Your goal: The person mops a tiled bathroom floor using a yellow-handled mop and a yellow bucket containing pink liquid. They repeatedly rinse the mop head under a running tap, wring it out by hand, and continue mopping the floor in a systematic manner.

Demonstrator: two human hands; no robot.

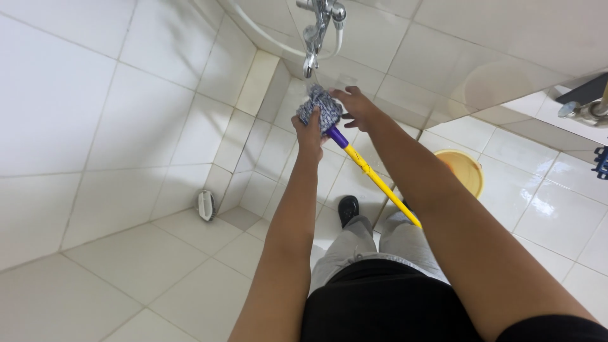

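The only container in view is a yellow bucket [467,170] standing on the tiled floor [158,266] to the person's right, near the wall; the right forearm crosses in front of it and hides part of its rim, and what shows of its inside looks plain yellow, so whether anything lies in it cannot be told. Both hands are raised together under a chrome tap [315,31] fixed to the tiled wall [76,95]. The left hand [310,130] is closed around the lower side of a blue-and-white mop head [322,109], its fingers wrapped over the strands. The right hand [358,107] rests against the upper right side of the same mop head, fingers spread and curled onto it. The mop head sits directly beneath the tap's spout, just short of touching it. From the mop head a purple collar leads into a yellow mop handle [380,183], which slants down and to the right between the two forearms toward the person's legs; its lower end passes out of sight behind the right arm. Below, one black shoe [348,208] shows on the floor between the arms. A small white scrubbing brush [206,206] leans at the foot of the left wall, well apart from the hands. At the far right edge, part of a metal fitting [586,111] juts into view.
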